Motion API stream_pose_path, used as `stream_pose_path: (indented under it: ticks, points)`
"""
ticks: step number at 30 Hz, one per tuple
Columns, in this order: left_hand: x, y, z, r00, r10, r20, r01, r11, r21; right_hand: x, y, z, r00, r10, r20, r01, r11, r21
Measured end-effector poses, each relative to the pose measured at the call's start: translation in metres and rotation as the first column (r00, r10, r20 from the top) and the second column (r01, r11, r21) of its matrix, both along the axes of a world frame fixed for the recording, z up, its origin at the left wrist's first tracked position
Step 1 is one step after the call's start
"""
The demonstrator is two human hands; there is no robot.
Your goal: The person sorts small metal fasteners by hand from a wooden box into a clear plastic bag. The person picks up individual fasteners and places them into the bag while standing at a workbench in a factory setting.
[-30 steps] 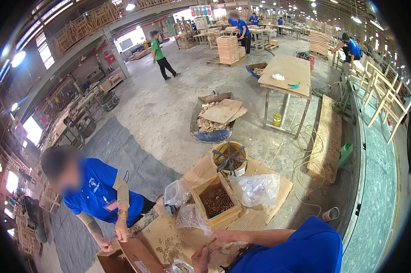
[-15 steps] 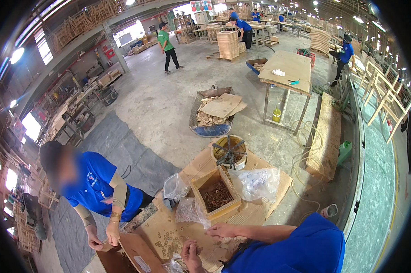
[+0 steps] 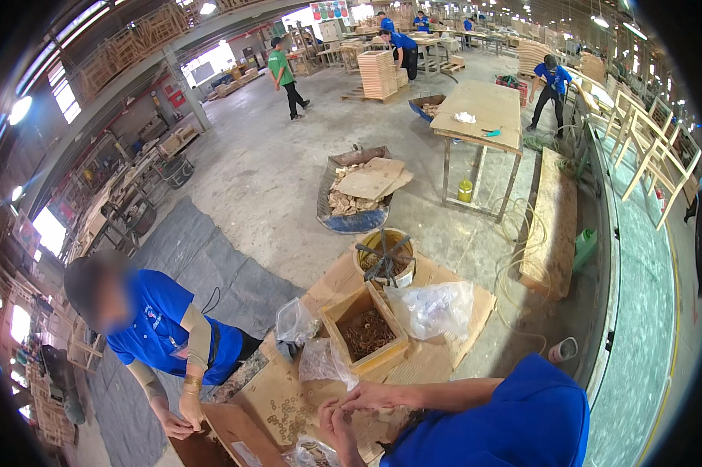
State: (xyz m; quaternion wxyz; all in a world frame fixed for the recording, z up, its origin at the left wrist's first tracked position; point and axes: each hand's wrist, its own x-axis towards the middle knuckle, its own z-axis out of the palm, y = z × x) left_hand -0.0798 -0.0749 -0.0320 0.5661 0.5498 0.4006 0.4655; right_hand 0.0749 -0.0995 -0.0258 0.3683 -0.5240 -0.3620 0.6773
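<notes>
My left hand [image 3: 337, 428] and my right hand [image 3: 369, 396] meet over the cardboard-covered worktop [image 3: 331, 389], fingers pinched together. Whatever is between the fingertips is too small to make out. Just left of them, many small ring-shaped washers [image 3: 287, 420] lie loose on the cardboard. Beyond my hands stands a square wooden box [image 3: 404, 342] holding brownish screws or bolts [image 3: 368, 333]. A crumpled clear plastic bag [image 3: 325, 362] rests against the box's near left side. Close to my left wrist lies another clear bag [image 3: 308, 451] with small parts in it.
At the left a co-worker [image 3: 164, 319] in blue holds both hands over an open brown carton [image 3: 230, 436]. Behind the wooden box are a yellow bucket [image 3: 411, 268] and a clear bag [image 3: 436, 307]. A scrap-filled barrow [image 3: 355, 222] and a table [image 3: 475, 117] stand farther off.
My hands, apart before, have come together at the fingertips; the left has moved up and right. The co-worker's hands have drawn together over the carton. The view has shifted slightly.
</notes>
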Motion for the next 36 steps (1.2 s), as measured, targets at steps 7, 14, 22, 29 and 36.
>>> stream_pose_path:
  ticks: [7, 14, 22, 29, 36]
  points:
    - [-0.007, 0.004, 0.006, 0.990, -0.133, 0.046, 0.141, 0.938, -0.316, -0.003, -0.003, -0.022, 0.994, -0.071, 0.078, 0.046, 0.957, 0.286]
    - [-0.026, 0.006, -0.005, 0.917, 0.109, 0.383, -0.015, 0.970, -0.242, 0.001, -0.009, -0.019, 0.951, -0.243, -0.190, 0.238, 0.970, -0.048]
    - [0.002, 0.003, 0.003, 0.991, -0.052, -0.124, 0.068, 0.990, 0.121, -0.005, -0.012, -0.003, 0.808, -0.314, -0.499, 0.189, 0.940, -0.285]
    - [-0.011, -0.001, 0.012, 0.952, 0.034, -0.305, -0.016, 0.998, 0.063, 0.008, -0.005, 0.004, 0.758, -0.383, -0.528, 0.317, 0.924, -0.214]
    - [-0.008, -0.010, 0.045, 0.792, -0.161, -0.589, 0.221, 0.975, 0.031, 0.014, -0.017, 0.013, 0.938, -0.184, -0.295, 0.208, 0.977, 0.053]
